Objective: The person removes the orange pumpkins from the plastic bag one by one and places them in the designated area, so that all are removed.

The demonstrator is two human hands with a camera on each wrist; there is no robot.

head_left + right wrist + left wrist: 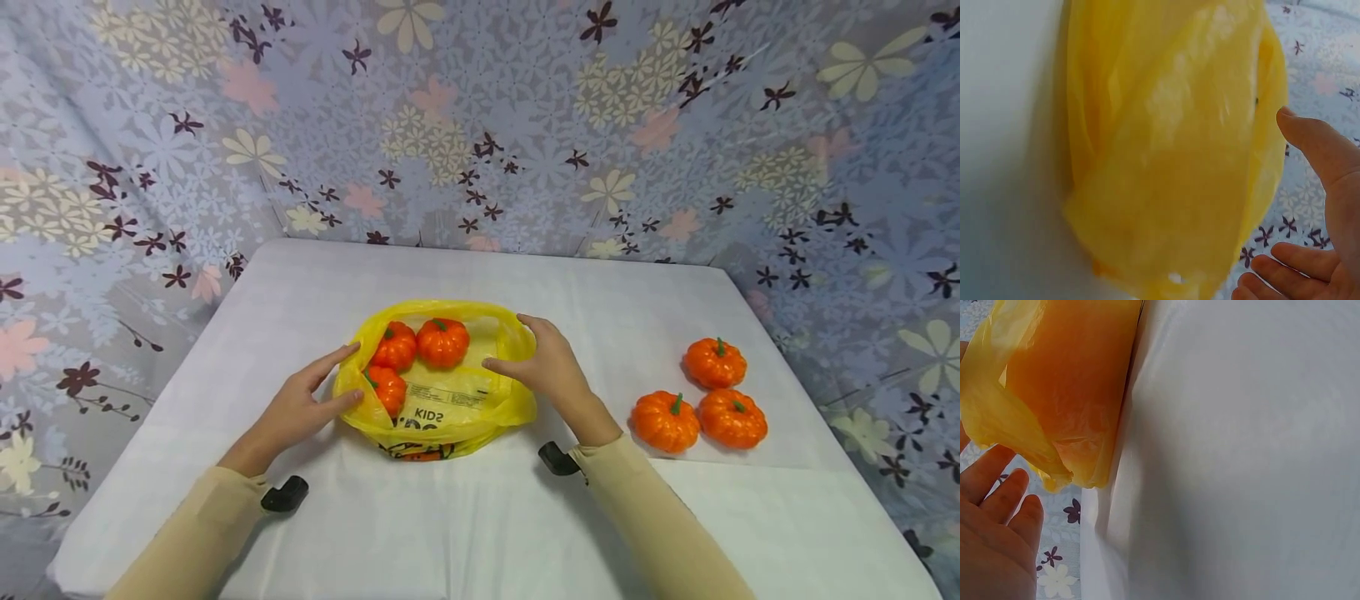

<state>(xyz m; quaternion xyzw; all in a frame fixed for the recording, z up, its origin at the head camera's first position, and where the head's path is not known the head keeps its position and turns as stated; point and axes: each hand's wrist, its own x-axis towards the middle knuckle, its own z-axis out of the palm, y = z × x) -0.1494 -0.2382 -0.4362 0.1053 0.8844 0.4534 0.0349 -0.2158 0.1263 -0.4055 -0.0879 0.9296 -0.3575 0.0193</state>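
Observation:
A yellow plastic bag [517, 408] lies on the table with its mouth spread wide and printing showing inside. Three small orange pumpkins with green stems, one of them the rear pumpkin [443, 343], sit in its left and back part. My left hand [303, 404] is at the bag's left rim, thumb and fingers spread apart and touching the plastic. At the opposite rim is my right hand [551, 367], its thumb reaching over the opening and its fingers at the outer side. In the right wrist view, the right thumb and fingers stand well apart beside the yellow plastic.
Three more orange pumpkins, including a front-left pumpkin [665, 422], stand grouped on the right of the table. A white cloth [375, 533] covers the table. Behind it hangs a flowered curtain [480, 125]. Each wrist carries a black camera mount [285, 495].

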